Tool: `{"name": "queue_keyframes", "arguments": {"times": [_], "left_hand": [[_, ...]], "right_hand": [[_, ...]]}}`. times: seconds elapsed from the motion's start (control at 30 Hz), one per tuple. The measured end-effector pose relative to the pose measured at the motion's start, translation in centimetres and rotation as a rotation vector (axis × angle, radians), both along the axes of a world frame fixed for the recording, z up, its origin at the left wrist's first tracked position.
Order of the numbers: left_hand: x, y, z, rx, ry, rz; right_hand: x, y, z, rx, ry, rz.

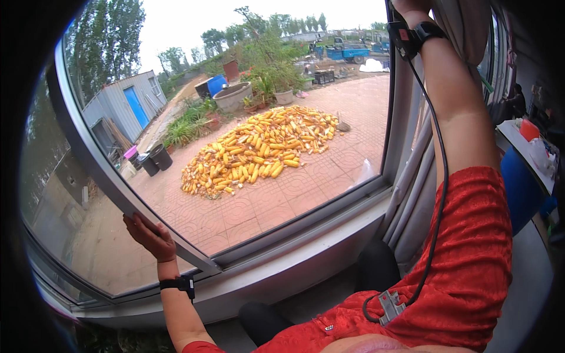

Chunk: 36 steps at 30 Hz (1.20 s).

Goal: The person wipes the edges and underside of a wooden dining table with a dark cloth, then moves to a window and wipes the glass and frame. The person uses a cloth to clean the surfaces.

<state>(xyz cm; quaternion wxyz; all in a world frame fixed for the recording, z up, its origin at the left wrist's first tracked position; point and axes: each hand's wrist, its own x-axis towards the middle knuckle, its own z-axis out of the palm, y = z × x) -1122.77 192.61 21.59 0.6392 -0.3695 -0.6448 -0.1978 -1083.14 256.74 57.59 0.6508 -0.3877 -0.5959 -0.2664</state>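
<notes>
My left hand (152, 238) rests against the lower part of a grey metal window sash (128, 198), its palm on the frame and its fingers extended. My right hand (411, 6) is raised at the top edge of the view, beside the right window jamb (404, 88) and a gathered grey curtain (468, 31). Its fingers are cut off, so its grip is hidden. Between my arms is a window opening above a pale sill (300, 251). Each wrist wears a black strap with a small device; a black cable runs down my right arm to a metal clip (390, 307) on my red top.
Outside, a heap of corn cobs (260, 150) lies on reddish paving (318, 185). Farther off stand black buckets (160, 157), a round planter (234, 97), a shed (126, 103) and a blue cart (348, 53). Indoors at right, a table (529, 154) holds plastic bags; a blue barrel (523, 189) stands below.
</notes>
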Motion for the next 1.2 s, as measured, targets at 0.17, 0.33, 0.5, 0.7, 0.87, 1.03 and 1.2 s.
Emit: {"name": "queue_keyframes", "arguments": {"times": [0.17,0.33,0.5,0.7,0.87,1.03,1.2], "left_hand": [[0.4,0.6,0.3,0.004,0.006,-0.029],[0.5,0.8,0.2,0.011,0.017,-0.019],[0.8,0.8,0.4,0.0,0.015,-0.017],[0.7,1.0,0.2,-0.027,0.029,0.001],[-0.1,1.0,-0.1,-0.042,0.05,0.014],[0.1,1.5,0.1,-0.053,0.022,0.006],[0.4,1.8,0.3,-0.077,-0.016,-0.051]], "right_hand": [[-0.4,3.6,-11.1,0.063,-0.038,0.059],[2.5,-0.2,-34.9,-0.108,-0.332,0.24],[5.0,-6.0,-48.1,-0.755,-0.451,0.405],[5.6,-1.9,-25.8,-0.027,0.153,0.509],[6.1,1.4,-4.8,0.109,-0.028,0.205],[4.2,2.7,-6.0,-0.007,-0.096,0.041],[4.0,3.6,-18.1,0.063,-0.074,0.092]]}}
